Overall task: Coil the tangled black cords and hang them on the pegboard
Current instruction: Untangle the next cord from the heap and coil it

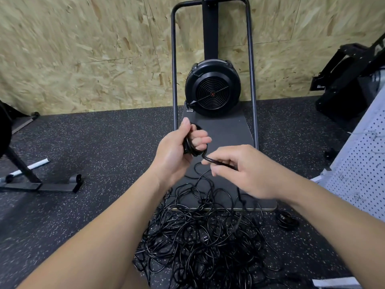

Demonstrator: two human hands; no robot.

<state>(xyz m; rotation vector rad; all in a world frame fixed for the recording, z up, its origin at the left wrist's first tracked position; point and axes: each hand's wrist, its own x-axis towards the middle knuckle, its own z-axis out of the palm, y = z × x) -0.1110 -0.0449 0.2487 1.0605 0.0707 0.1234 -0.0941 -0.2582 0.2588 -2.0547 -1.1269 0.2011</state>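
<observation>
Gripping coil [190, 148], left hand [177, 149]

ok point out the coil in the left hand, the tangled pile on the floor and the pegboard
coil [190, 147]: head view, on the black loops below the left hand's fingers
tangled pile [200, 236]: head view, on the middle of the heap
pegboard [358, 163]: head view, on its perforated white face
</observation>
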